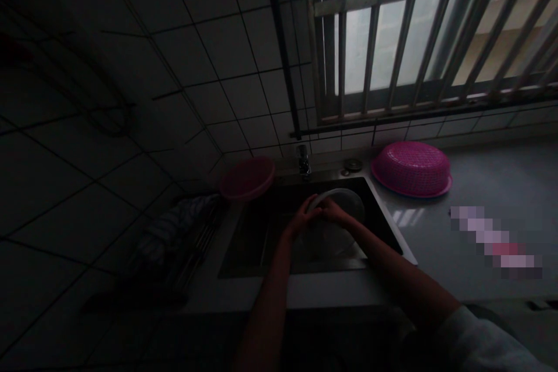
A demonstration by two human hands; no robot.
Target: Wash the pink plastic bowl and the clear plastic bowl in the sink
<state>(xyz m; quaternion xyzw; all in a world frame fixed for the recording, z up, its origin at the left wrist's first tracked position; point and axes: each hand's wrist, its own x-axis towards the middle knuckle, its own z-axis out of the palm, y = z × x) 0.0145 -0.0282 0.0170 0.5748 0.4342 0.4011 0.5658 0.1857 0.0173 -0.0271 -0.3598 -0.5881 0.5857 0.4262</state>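
Observation:
A pale, see-through round bowl (pixel 355 203) is tilted in the dark sink (pixel 255 226), its rim facing up and back. My left hand (pixel 304 216) grips the left side of its rim, with the thumb towards the middle. My right hand (pixel 333 212) is closed against the inside of the bowl, next to my left thumb. Whatever its curled fingers hold, if anything, is hidden in the dim light. Behind the hands, the metal faucet (pixel 303 163) rises from the sink's back edge.
A pink basin (pixel 248 177) leans at the sink's back left. An upturned magenta basket (pixel 412 167) sits on the right counter (pixel 501 186), with a blurred-out item (pixel 492 238) nearer me. Striped cloth (pixel 170 229) lies left. A small round drain strainer (pixel 353 164) rests behind the sink.

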